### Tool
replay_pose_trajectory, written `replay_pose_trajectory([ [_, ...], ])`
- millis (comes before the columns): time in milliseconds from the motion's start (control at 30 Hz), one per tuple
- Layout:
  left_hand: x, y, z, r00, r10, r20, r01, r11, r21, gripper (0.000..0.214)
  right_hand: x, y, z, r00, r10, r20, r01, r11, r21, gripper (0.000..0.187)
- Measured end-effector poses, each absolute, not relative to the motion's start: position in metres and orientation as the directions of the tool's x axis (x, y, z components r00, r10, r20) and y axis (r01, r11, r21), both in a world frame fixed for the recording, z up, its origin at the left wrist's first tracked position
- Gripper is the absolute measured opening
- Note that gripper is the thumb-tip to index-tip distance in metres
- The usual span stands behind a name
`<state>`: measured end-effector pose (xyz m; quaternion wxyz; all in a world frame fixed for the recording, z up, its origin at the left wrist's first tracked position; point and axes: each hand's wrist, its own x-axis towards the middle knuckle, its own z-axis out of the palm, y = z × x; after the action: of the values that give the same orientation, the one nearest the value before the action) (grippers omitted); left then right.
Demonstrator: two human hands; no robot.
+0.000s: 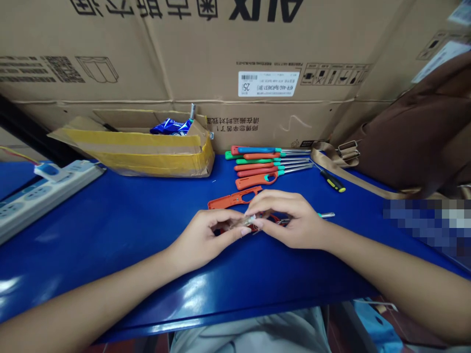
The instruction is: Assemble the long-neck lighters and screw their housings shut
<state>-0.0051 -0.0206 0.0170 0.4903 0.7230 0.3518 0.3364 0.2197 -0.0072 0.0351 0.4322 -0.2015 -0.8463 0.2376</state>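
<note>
My left hand [200, 238] is closed, thumb and fingers pinching a small translucent lighter part [249, 220] with a pale end. Meeting it from the other side, my right hand [294, 220] has its thumb and fingertips pressed on the pale end. The fingers hide much of the part. Just beyond my fingertips lies an orange lighter half-shell [228, 200] with a trigger opening. Beneath the hands, a red lighter body [274, 218] is partly covered. A metal lighter tube [326, 215] sticks out past my right hand.
Several long-nosed gas lighters [257, 168] lie in a row behind. A yellow-and-black screwdriver [333, 181] and a tan strap [353, 176] are to the right. A taped cardboard box [154, 154] and a power strip [47, 189] stand left; a large carton [206, 59] walls the back.
</note>
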Motion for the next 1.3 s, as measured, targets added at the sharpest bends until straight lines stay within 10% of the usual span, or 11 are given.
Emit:
replay_pose_trajectory([
  [333,-0.004,-0.021,0.016,0.521,0.844,0.130,0.170,-0.252,0.953,0.021,0.230,-0.007,0.033,-0.508,0.690,0.516,0.233,0.687,-0.688,0.016],
  [633,-0.004,-0.017,0.018,0.421,0.888,0.184,0.035,-0.219,0.975,0.019,0.248,-0.001,0.038,-0.862,0.472,0.184,0.427,0.873,-0.235,0.014],
  [1000,-0.005,-0.017,0.015,0.430,0.887,0.167,0.130,-0.244,0.961,0.026,0.243,-0.006,0.035,-0.774,0.625,0.100,0.547,0.740,-0.391,0.009],
  [1300,-0.008,-0.013,0.010,0.463,0.874,0.146,0.214,-0.270,0.939,0.029,0.246,-0.007,0.037,-0.869,0.469,0.159,0.461,0.883,-0.085,0.019],
])
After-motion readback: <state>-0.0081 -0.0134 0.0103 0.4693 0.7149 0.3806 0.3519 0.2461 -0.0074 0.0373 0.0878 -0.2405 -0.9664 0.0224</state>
